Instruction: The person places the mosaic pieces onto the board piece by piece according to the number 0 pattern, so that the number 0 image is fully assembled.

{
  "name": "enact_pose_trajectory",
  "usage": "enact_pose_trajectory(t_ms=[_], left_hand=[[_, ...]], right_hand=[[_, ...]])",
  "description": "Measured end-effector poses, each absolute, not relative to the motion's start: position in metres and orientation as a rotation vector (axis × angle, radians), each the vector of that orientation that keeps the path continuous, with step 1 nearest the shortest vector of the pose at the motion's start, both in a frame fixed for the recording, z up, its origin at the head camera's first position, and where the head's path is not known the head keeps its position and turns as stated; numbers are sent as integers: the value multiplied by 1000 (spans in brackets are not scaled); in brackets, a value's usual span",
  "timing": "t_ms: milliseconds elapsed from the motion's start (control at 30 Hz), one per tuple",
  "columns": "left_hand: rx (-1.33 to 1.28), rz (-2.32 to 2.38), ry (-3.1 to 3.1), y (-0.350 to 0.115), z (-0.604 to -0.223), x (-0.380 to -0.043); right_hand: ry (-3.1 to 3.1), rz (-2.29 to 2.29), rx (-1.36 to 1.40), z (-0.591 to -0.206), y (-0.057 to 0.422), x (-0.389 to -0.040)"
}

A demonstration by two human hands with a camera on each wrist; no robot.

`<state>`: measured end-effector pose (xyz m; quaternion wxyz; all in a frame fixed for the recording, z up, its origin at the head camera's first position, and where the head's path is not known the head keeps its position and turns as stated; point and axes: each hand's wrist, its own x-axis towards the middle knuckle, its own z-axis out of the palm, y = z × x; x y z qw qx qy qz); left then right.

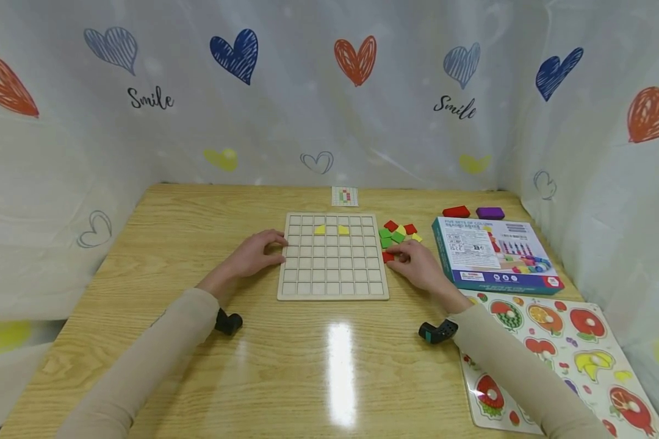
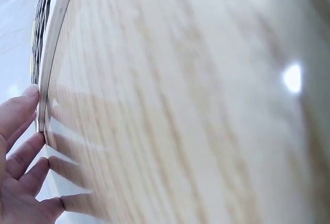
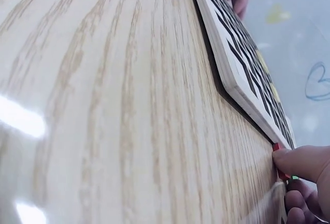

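Note:
A pale wooden grid board (image 1: pixel 335 297) lies on the table, with two yellow tiles (image 1: pixel 343 230) that each have one cut corner in its second row from the back, one cell apart. My left hand (image 1: pixel 260 251) rests at the board's left edge; in the left wrist view its fingers (image 2: pixel 25 154) are spread and touch the rim. Just off the board's right side, my right hand (image 1: pixel 416 263) pinches a red tile (image 1: pixel 388 257), thumb on the tile (image 3: pixel 277 147) beside the board's edge. Several red, green and yellow tiles (image 1: pixel 398 236) lie loosely beyond that hand.
A small pattern card (image 1: pixel 344 196) lies behind the board. To the right are a boxed bead set (image 1: pixel 496 253), a red block (image 1: pixel 456 211), a purple block (image 1: pixel 490 213) and a fruit puzzle board (image 1: pixel 560 341), partly under my right sleeve. A printed curtain surrounds the table.

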<state>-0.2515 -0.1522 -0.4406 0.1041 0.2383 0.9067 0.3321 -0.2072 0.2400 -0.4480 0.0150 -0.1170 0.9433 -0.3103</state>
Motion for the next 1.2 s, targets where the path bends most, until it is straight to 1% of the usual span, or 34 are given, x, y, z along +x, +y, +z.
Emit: enact_pose_trajectory(t_ms=[733,967,1200], left_hand=[[729,970,2678,-153,-442,-252],[727,978,2671,-153,-442,-252],[709,986,2669,-153,-442,-251]], right_hand=[[2868,-1074,-311,-449,248,-206],[2856,-1114,-224,-446,252,-208],[2863,-1140,-173,-434,239,-215]])
